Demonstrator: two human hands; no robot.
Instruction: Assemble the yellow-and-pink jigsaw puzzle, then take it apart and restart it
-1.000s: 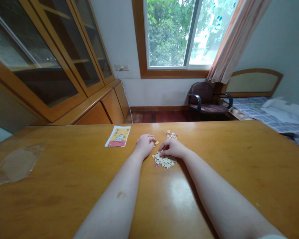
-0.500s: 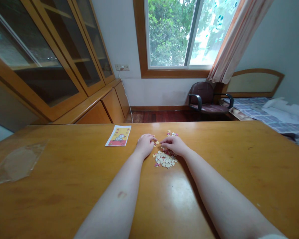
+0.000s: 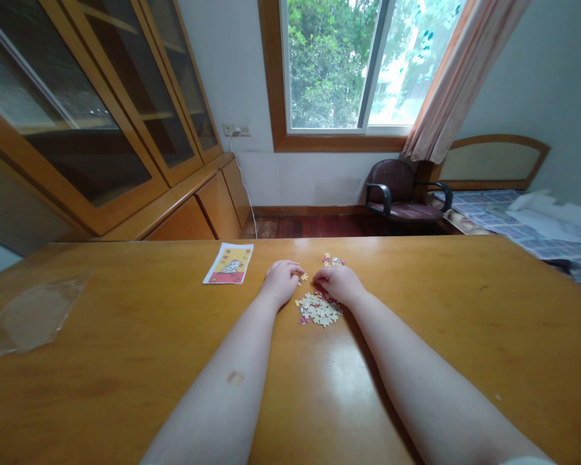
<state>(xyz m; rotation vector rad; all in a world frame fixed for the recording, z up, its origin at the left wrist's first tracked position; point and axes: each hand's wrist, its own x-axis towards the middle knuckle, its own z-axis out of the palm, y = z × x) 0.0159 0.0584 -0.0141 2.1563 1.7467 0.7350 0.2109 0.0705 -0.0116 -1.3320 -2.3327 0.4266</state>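
Jigsaw pieces (image 3: 319,311) heaped on the table (image 3: 140,349) below two bare hands

Both forearms are stretched forward over the wood, converging toward the middle. The left hand (image 3: 281,283) is laid palm down, its fingers bent to the right beside a few small yellow pieces (image 3: 304,278); whether any of them is pinned under the fingertips cannot be told. The right hand (image 3: 339,284) is turned inward, with its fingers bent and drawn together toward the left hand; a small gap is left between the two. Whether a piece is pinched there cannot be told, since the fingertips are too small and partly hidden.

To the left of the left hand, well apart from the heap, a picture card (image 3: 229,264) is laid flat, printed with a white animal on yellow and red. Farther left, a clear plastic bag (image 3: 33,316) is spread. Beyond the far edge of the table, an armchair (image 3: 397,190) and a bed (image 3: 527,206) are seen. The upper edge of the heap is partly covered by the right hand, behind which a smaller cluster (image 3: 333,259) is partly blocked from view.

In the heap, pale blank sides are mostly shown, broken by pink and red bits at the lower left and upper right. In the smaller cluster, yellow, pink and white are mixed.
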